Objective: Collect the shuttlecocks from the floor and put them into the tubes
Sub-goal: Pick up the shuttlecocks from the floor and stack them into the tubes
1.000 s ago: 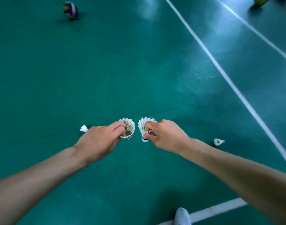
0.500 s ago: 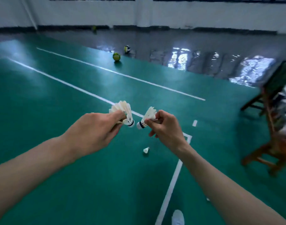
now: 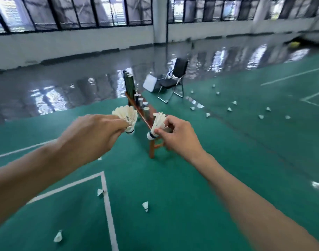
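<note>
My left hand (image 3: pixel 93 131) grips a white feather shuttlecock (image 3: pixel 127 115), cork down. A second white shuttlecock (image 3: pixel 157 124) is pinched near its cork by my right hand (image 3: pixel 176 138). Both are held at chest height in front of me. Straight ahead stands a narrow wooden bench (image 3: pixel 151 142) with several upright tubes (image 3: pixel 146 110) on it, and taller dark green tubes (image 3: pixel 128 83) at its far end. On the green floor near me lie loose shuttlecocks (image 3: pixel 145 206), (image 3: pixel 100 192), (image 3: pixel 58 236). Several more shuttlecocks (image 3: pixel 229 109) are scattered at the right.
A black folding chair (image 3: pixel 175 77) with a white board (image 3: pixel 149 83) leaning beside it stands behind the bench. White court lines (image 3: pixel 108 205) cross the green floor. Grey glossy floor and a windowed wall lie beyond.
My view has swung right and lifted from the floor to the bench with tubes. Both hands keep their shuttlecocks, held a little further apart.
</note>
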Demonstrator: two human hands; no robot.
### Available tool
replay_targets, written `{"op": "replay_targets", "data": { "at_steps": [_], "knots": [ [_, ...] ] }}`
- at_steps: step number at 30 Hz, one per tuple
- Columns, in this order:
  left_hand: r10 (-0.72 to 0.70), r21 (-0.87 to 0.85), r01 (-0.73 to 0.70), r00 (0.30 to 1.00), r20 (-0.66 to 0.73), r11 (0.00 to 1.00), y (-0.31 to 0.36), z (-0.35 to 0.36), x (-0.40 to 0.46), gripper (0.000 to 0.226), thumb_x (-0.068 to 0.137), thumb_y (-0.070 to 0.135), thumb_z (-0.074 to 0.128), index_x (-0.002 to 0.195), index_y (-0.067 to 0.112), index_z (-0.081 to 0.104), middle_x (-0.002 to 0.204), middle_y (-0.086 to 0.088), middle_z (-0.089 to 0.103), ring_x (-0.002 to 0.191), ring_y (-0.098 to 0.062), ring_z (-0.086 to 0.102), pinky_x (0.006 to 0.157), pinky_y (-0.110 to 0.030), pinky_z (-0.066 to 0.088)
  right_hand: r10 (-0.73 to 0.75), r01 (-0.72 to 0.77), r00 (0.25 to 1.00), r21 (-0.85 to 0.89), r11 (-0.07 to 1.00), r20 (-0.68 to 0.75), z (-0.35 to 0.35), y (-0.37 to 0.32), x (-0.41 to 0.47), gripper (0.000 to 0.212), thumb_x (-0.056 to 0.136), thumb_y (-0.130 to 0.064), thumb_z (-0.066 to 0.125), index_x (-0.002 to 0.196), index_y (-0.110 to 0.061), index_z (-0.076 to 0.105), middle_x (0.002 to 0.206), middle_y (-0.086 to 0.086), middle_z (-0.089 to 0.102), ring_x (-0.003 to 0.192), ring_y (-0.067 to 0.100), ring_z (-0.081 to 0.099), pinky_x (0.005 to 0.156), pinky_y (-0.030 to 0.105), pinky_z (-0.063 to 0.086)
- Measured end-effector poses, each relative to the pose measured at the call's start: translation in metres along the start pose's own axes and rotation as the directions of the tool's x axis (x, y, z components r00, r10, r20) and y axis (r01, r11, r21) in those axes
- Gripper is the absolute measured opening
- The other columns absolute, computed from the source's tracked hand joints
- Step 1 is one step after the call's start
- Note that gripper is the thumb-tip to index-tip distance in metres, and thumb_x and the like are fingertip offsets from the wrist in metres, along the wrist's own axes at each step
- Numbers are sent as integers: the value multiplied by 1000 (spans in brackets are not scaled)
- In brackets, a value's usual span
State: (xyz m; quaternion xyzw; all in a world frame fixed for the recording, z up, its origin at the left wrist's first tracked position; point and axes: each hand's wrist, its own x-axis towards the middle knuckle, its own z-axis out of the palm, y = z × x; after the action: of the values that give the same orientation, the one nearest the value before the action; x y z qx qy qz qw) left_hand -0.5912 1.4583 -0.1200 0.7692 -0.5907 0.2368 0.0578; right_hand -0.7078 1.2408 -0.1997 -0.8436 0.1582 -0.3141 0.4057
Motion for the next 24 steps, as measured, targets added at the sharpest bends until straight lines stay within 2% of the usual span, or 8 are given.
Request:
{"op": "replay_targets", "data": {
  "at_steps": [3,5,9,11,13,18,20,24],
  "knots": [
    [148,-51,-148,989,11,988,58,42,103,10,95,24,56,89,28,63,81,13,65,65,-21,63,50,-34,49,94,-103,989,-75,992,-117,-90,57,9,34,85,-29,79,67,-31,50,65,-9,65,64,17,67,64,40,55],
    [190,-47,-190,982,-6,981,84,61,156,10,94,24,58,87,29,62,79,14,64,66,-16,62,50,-33,49,116,-133,984,-122,984,-138,-133,83,15,28,85,-33,79,70,-30,55,73,-5,71,71,24,68,69,44,57],
    [249,-73,-247,968,24,966,152,120,265,18,93,24,50,76,29,52,69,14,57,59,-13,58,50,-35,51,139,-182,969,-213,960,-203,-225,156,41,18,84,-32,81,77,-20,70,81,-3,77,76,22,69,73,40,56],
    [272,-93,-268,962,32,959,178,149,307,21,91,22,49,72,29,44,63,14,50,54,-15,53,47,-34,49,159,-209,961,-220,953,-225,-259,192,58,16,84,-31,80,79,-18,72,80,-4,77,74,21,68,71,40,57],
    [251,-101,-245,967,51,964,193,175,345,19,90,23,49,73,29,43,62,15,44,54,-18,50,49,-33,48,155,-208,960,-225,952,-232,-283,223,83,16,85,-30,80,80,-18,71,81,-4,76,75,22,69,73,41,57],
    [218,-85,-206,961,169,975,183,225,426,13,95,27,49,82,28,55,72,15,56,62,-15,56,54,-33,50,162,-211,963,-232,950,-215,-300,285,161,16,88,-32,77,81,-20,69,82,-3,75,75,23,64,75,41,56],
    [216,-74,-205,952,217,976,170,243,456,14,95,28,47,84,28,54,75,14,57,66,-15,57,58,-35,51,159,-204,965,-218,954,-208,-298,307,196,15,89,-33,76,82,-20,73,84,-4,75,80,21,67,77,40,56],
    [198,-21,-200,942,273,980,123,297,530,16,96,27,45,80,27,49,73,11,54,66,-15,55,56,-33,47,133,-169,974,-196,966,-183,-281,357,295,14,88,-36,78,87,-23,79,92,-7,77,89,18,69,81,40,57]
  ]
}}
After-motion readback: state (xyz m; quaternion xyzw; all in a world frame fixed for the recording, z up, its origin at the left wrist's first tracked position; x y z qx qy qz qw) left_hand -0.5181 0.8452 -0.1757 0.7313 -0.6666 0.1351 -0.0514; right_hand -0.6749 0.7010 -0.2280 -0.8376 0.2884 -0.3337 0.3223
